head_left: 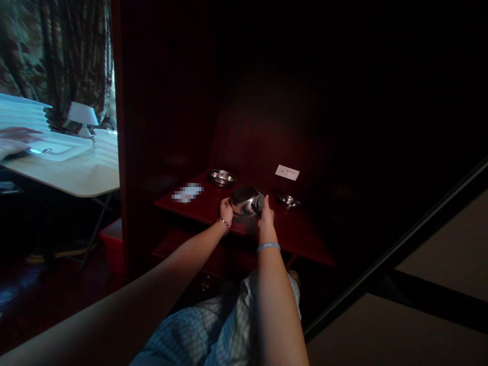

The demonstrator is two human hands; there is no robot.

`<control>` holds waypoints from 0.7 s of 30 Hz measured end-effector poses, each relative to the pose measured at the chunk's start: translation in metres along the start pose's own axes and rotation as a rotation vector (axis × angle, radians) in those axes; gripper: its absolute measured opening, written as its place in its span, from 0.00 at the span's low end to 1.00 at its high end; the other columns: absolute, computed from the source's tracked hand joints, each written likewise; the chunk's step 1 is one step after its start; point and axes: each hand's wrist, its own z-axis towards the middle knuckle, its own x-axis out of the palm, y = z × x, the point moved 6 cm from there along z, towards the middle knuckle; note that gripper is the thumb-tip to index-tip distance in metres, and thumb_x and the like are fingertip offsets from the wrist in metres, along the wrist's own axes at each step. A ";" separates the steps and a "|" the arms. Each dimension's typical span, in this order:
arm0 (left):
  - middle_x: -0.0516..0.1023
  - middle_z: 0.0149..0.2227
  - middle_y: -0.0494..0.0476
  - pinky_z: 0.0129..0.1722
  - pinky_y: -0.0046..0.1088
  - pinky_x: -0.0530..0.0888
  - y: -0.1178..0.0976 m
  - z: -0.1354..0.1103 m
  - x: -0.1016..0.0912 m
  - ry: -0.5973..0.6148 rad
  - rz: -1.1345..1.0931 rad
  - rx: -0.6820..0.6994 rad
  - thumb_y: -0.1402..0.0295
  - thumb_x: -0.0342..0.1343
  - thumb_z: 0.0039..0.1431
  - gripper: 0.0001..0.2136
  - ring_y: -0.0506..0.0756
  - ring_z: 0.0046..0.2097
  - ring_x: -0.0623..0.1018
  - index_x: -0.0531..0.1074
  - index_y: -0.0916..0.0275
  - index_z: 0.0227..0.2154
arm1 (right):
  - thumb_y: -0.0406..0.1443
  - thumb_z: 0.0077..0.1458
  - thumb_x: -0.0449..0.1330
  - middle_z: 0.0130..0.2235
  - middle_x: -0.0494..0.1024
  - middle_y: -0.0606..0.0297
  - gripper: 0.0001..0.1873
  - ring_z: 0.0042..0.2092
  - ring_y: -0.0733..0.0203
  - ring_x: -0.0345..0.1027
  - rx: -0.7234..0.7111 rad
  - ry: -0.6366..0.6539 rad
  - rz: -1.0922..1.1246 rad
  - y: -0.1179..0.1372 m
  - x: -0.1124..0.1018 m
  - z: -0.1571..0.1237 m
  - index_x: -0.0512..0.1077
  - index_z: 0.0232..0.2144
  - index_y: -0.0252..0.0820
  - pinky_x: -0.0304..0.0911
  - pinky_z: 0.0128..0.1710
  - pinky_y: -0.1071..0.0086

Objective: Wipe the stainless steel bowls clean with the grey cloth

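A shiny metal bowl [242,200] is tilted between my hands over the dark red desk, its rounded side facing up. My left hand [226,210] grips its left edge with closed fingers. On the bowl's right side, my right hand [267,216] presses a bunched grey cloth [259,203] against the metal; most of its fingers are hidden behind the cloth and bowl. Behind to the left, a round metal dish [221,177] rests on the desk. A smaller metal bowl [288,202] stands to the right of my right hand.
The desk [179,206] sits in a dark recess, with a white socket panel [287,173] at its back. A blurred white item [188,192] lies at the left. Beyond the partition, another person's arm [13,145] reaches over a pale table [84,178] with a lamp [83,117].
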 end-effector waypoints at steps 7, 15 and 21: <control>0.74 0.35 0.54 0.47 0.29 0.70 -0.007 0.004 -0.004 -0.072 0.158 0.157 0.75 0.46 0.61 0.08 0.51 0.39 0.75 0.70 0.60 0.33 | 0.47 0.62 0.54 0.31 0.81 0.60 0.21 0.35 0.60 0.76 0.022 -0.056 -0.015 -0.006 -0.004 -0.002 0.77 0.38 0.35 0.71 0.37 0.70; 0.75 0.33 0.53 0.43 0.27 0.71 -0.007 0.000 -0.004 -0.096 0.094 0.066 0.76 0.48 0.58 0.07 0.50 0.36 0.75 0.71 0.61 0.34 | 0.45 0.64 0.50 0.35 0.82 0.65 0.19 0.35 0.65 0.76 0.070 0.298 0.284 0.004 0.035 -0.029 0.76 0.37 0.41 0.72 0.38 0.71; 0.75 0.33 0.53 0.41 0.28 0.72 -0.002 0.003 -0.003 -0.026 0.034 0.076 0.73 0.49 0.57 0.07 0.51 0.35 0.75 0.71 0.62 0.36 | 0.45 0.57 0.63 0.30 0.81 0.62 0.16 0.32 0.63 0.75 0.011 0.258 0.159 0.004 0.032 -0.030 0.74 0.32 0.36 0.71 0.37 0.71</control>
